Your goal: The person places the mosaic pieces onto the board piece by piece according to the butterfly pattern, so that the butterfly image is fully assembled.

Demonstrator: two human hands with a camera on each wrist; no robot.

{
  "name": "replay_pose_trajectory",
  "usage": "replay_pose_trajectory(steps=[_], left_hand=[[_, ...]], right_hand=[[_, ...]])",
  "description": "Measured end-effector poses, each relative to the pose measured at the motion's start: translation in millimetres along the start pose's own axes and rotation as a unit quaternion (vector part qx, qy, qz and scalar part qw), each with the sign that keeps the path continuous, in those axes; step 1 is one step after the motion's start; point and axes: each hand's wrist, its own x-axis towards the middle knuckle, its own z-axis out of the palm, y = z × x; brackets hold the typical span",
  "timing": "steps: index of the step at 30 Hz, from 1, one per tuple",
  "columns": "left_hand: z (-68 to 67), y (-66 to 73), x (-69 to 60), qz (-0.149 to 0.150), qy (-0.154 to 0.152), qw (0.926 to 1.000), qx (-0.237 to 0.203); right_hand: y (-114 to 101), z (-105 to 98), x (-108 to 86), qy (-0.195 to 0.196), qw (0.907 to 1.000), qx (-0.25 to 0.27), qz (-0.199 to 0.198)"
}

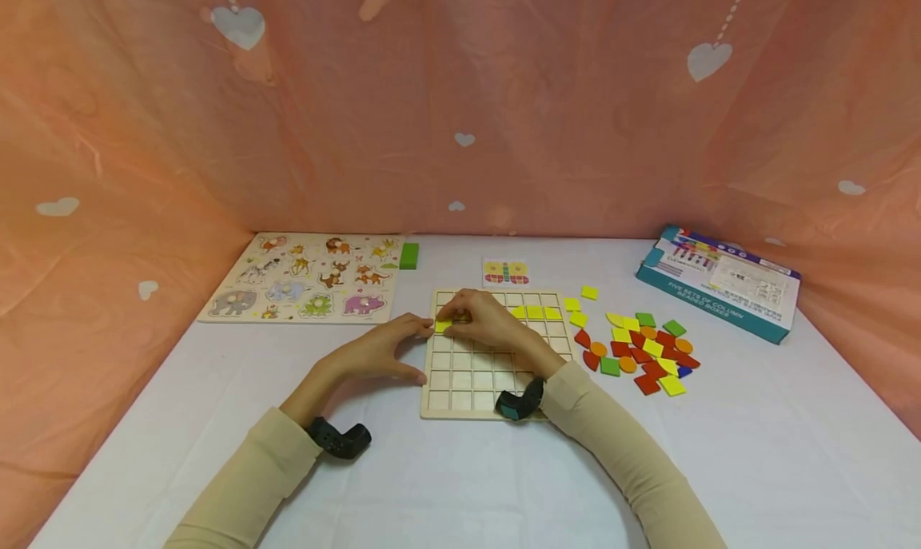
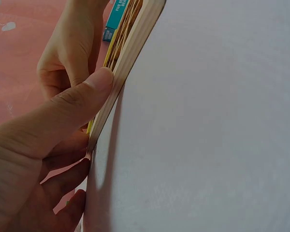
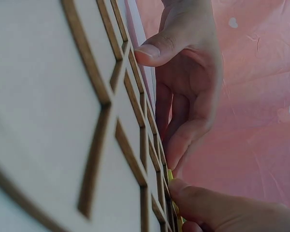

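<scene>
A wooden grid board lies on the table with yellow square tiles in its upper part. My right hand reaches over the board and pinches a yellow square tile at the left column, near the top. In the right wrist view, the right thumb is against yellow tile edges. My left hand touches the board's left edge, thumb and fingers spread and relaxed. In the left wrist view, its thumb lies along the wooden rim. The right hand hides part of the grid.
Loose red, yellow, green and orange tiles lie right of the board. A pattern card sits behind it. An animal puzzle and green block are at back left, a teal-and-white box at back right.
</scene>
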Motion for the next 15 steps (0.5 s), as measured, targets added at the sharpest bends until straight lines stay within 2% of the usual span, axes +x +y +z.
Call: replay_pose_trajectory(steps=[7, 15], left_hand=[[0.2, -1.0, 0.4, -0.002, -0.004, 1.0000, 0.004], [-0.1, 1.1, 0.1, 0.009, 0.004, 1.0000, 0.003]], right_hand=[[0.6, -0.6, -0.3, 0.008, 0.9999, 0.007, -0.002], [-1.7, -22.9, -5.8, 0.062, 0.9959, 0.064, 0.009]])
